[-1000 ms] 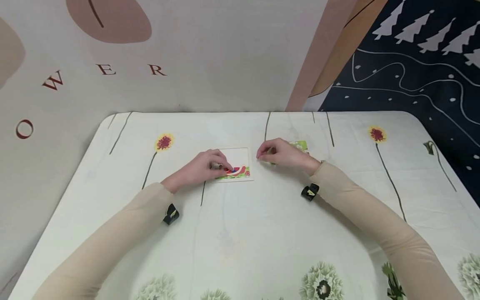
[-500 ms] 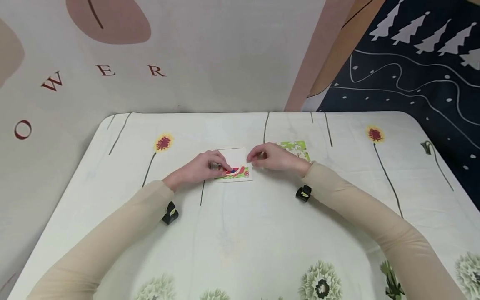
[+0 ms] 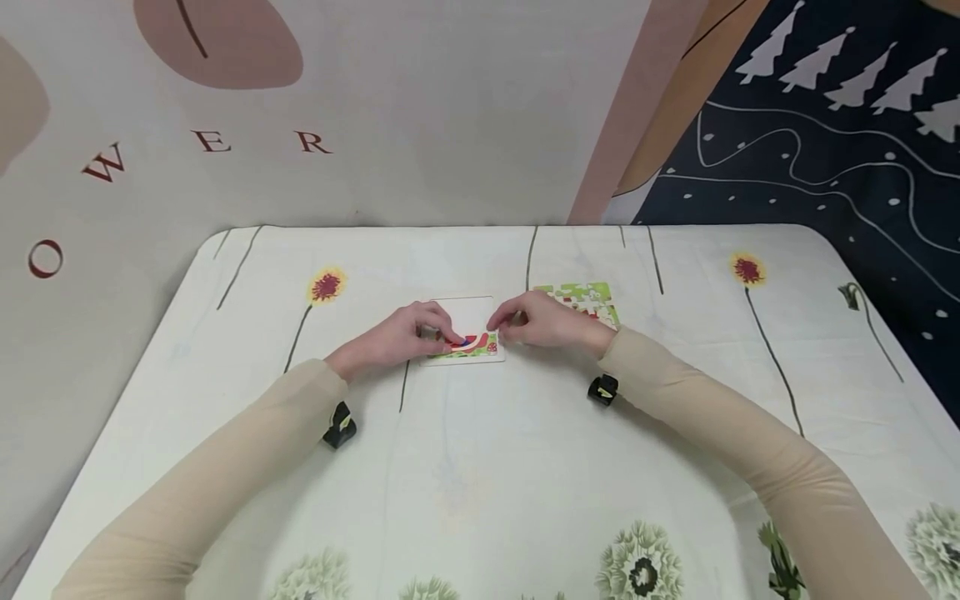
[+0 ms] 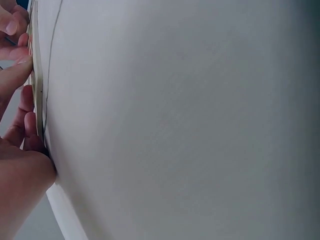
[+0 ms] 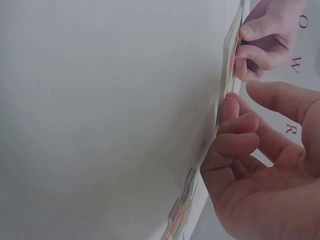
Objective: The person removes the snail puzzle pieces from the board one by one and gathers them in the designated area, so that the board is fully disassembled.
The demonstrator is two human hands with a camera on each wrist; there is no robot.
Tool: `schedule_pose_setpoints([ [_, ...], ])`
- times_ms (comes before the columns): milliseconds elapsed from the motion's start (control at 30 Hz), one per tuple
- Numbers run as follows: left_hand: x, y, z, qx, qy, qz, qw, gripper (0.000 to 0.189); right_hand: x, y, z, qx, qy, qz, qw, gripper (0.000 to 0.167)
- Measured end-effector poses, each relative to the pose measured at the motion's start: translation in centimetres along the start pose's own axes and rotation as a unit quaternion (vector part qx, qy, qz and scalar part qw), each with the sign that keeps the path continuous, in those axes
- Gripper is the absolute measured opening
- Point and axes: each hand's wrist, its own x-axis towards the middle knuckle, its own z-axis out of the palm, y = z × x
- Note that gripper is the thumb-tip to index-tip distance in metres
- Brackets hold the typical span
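- So the board (image 3: 471, 315) is flat on the table near the middle, white up top, with a colourful strip (image 3: 485, 343) along the near side: red, green and a spot of blue.
- Left hand (image 3: 402, 336): fingers bent, tips down on the board, covering its left part. Can't tell if it's pinching anything there.
- Right hand (image 3: 546, 323): at the board's right edge, loosely curled. From the right wrist view thumb and index are apart, and I see nothing held between them.
- Bunch of green, white and red puzzle pieces (image 3: 596, 293) just beyond the right hand, which hides some of them.
- Black wrist cameras (image 3: 341, 425) hang under both beige sleeves, well apart from the board.
- The tablecloth (image 3: 457, 475) is white with printed flowers and thin stems; one stem runs out from under the board's left side.
- Behind it all, a pale wall hanging (image 3: 450, 150) with red letters, plus a navy one (image 3: 825, 158) with white trees off to the right.
- Left wrist view is mostly cloth, board edge-on.
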Motion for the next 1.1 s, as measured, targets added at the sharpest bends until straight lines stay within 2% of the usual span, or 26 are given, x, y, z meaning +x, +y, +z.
schedule_pose_setpoints([
  [300,-0.01,-0.01,-0.06,-0.005,-0.001,0.001,1.0000,0.017,-0.07,-0.03,0.33,-0.004,-0.004,-0.030,0.9995,0.025],
  [667,0.09,0.06,-0.09,-0.009,-0.004,0.007,0.9999,0.017,0.11,-0.06,0.40,0.023,-0.005,-0.025,0.9994,0.021],
  [1100,0.08,0.04,-0.07,-0.007,-0.006,0.009,0.9999,0.015,0.32,-0.31,0.60,0.054,0.020,-0.019,0.9981,0.018],
])
